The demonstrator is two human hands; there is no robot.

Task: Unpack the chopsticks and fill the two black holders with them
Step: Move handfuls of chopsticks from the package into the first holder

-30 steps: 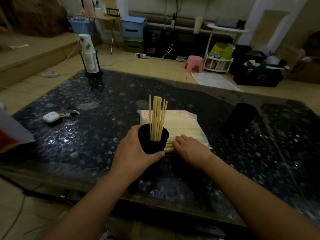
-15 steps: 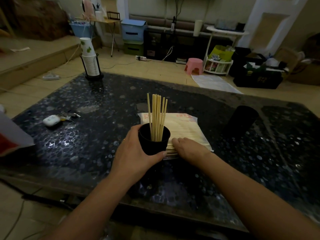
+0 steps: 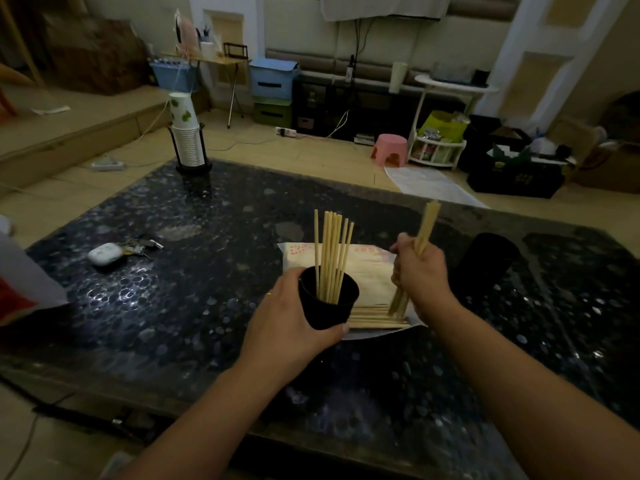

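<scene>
The right hand (image 3: pixel 420 275), earlier flat on the pack (image 3: pixel 367 271), now grips lifted chopsticks (image 3: pixel 424 230); the left hand (image 3: pixel 291 323) still clasps the holder (image 3: pixel 327 303).

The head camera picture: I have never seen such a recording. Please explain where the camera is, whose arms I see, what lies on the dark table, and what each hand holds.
There is no machine here. A person wears one wide camera on the head, so it looks forward and down, and the two bare arms are that person's own. The left hand grips a black holder with several chopsticks standing in it. The right hand grips a bundle of chopsticks, lifted nearly upright over the opened packet, where more chopsticks lie flat. A second black holder stands to the right; what is inside it cannot be seen. On the dark table there are also a small white case with keys and a stack of paper cups in a stand.
</scene>
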